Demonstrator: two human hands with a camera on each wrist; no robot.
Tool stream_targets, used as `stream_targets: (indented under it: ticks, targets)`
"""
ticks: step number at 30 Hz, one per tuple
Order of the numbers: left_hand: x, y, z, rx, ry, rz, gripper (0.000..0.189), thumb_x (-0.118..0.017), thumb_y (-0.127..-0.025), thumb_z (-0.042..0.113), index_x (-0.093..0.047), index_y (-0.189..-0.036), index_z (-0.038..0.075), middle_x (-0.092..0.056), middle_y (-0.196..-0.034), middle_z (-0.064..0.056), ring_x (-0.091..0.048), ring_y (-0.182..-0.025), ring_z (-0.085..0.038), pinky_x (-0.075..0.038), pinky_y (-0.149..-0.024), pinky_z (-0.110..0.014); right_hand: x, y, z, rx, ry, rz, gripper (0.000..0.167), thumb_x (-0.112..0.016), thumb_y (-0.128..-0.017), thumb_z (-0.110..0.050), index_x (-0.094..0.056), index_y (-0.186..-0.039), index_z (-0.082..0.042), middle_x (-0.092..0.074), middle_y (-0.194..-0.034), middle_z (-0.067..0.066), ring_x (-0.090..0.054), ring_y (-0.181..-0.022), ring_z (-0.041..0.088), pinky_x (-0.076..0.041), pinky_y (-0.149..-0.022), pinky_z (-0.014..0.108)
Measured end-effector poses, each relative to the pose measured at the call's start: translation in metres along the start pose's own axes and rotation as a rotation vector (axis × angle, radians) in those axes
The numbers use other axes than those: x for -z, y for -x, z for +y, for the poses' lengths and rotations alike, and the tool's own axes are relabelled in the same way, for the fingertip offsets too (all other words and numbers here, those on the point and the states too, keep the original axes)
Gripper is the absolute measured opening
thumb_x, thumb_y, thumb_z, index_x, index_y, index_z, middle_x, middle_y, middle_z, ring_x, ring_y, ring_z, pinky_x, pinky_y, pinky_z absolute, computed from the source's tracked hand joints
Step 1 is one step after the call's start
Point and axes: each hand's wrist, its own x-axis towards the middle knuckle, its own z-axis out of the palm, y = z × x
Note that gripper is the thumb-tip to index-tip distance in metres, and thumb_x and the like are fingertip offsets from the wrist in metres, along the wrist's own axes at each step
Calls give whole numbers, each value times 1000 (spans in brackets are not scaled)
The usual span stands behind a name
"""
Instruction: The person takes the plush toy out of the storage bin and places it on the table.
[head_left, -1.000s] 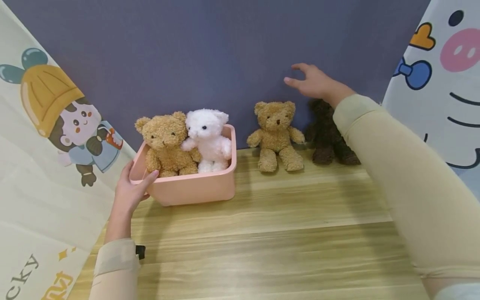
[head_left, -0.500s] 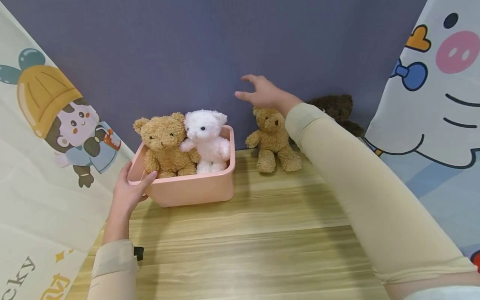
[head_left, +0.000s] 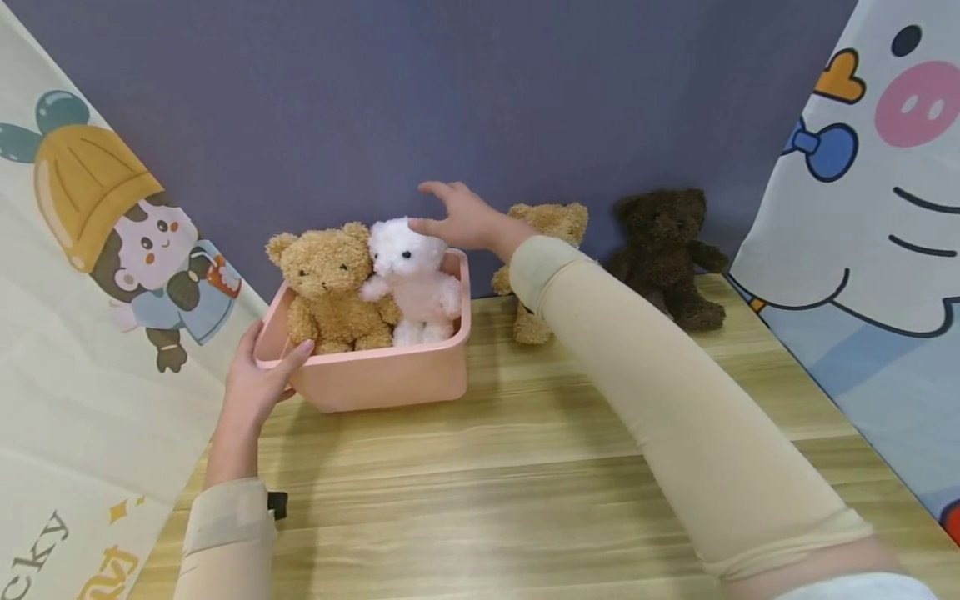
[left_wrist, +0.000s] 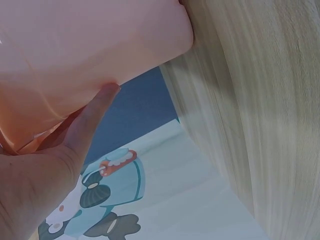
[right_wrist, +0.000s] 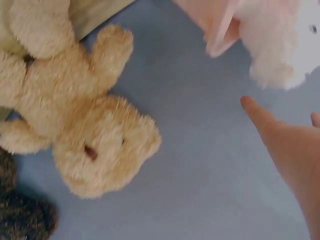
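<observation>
My left hand (head_left: 255, 385) grips the left front corner of a pink plastic bin (head_left: 382, 379), thumb over the rim; in the left wrist view the fingers (left_wrist: 97, 110) lie along its wall. Inside the bin sit a light brown teddy bear (head_left: 337, 292) and, to its right, a white plush toy (head_left: 420, 292). My right hand (head_left: 468, 218) is above the bin's right end, thumb and fingers spread, holding nothing. Its thumb overlaps the white toy's head in the head view. The right wrist view shows the fingertips close to that head (right_wrist: 280, 55).
Right of the bin, a second light brown teddy bear (head_left: 551, 218) sits partly hidden behind my right forearm. A dark brown teddy bear (head_left: 663, 250) sits farther right against the blue-grey back wall (head_left: 300, 108). Printed cloth panels flank the wood-grain table (head_left: 420, 508).
My right hand has travelled left and down, from above the dark brown bear, past the second light brown bear, to the white toy's head. My left hand keeps its grip on the bin.
</observation>
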Motion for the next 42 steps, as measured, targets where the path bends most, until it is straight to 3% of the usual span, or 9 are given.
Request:
stream_targets:
  ticks: [7, 13, 21, 29, 34, 42]
  targets:
    - [0, 0, 0, 1, 5, 3, 114, -73, -95, 60, 3, -173, 28, -1, -180, -19, -34, -155, -50, -68, -84, -46, -30, -5, -13, 19, -23, -31, 85, -59, -104, -61, -14, -172, -36, -2, -181, 9, -13, -167, 33, -28, -134, 57]
    - [1, 1, 1, 14, -3, -3, 115, -72, -95, 62, 5, -173, 29, 1, -180, -18, -33, -156, -51, -67, -88, -51, -48, -9, -20, 15, -18, -21, 82, -61, -103, -60, -18, -171, -42, 3, -181, 5, -4, -167, 38, -24, -134, 62]
    - [1, 2, 0, 19, -10, -7, 116, -72, -94, 65, 6, -173, 31, 2, -180, -18, -34, -156, -51, -67, -89, -51, -65, -11, -19, 42, -8, 17, 84, -62, -104, -58, -14, -171, -41, 2, -181, 8, -6, -166, 43, -19, -134, 67]
    - [1, 1, -1, 3, 4, -3, 116, -73, -93, 64, 4, -173, 29, -1, -179, -19, -34, -155, -50, -69, -79, -40, -72, -8, -12, -19, 2, 73, 75, -67, -101, -58, -35, -164, -32, -30, -165, 12, -35, -147, 34, -44, -121, 55]
    - [1, 0, -1, 2, 5, -3, 117, -73, -93, 64, 4, -173, 29, -1, -179, -19, -34, -155, -50, -69, -76, -37, -80, -9, -3, -28, 3, 65, 77, -73, -97, -56, -33, -159, -31, -34, -160, 14, -43, -143, 36, -47, -119, 55]
    - [0, -1, -2, -2, 11, -1, 116, -73, -94, 63, 4, -173, 30, -2, -179, -19, -34, -155, -50, -69, -75, -36, -84, -10, 2, -13, 66, 61, 73, -70, -100, -54, -32, -158, -30, -48, -152, 15, -53, -140, 34, -50, -117, 54]
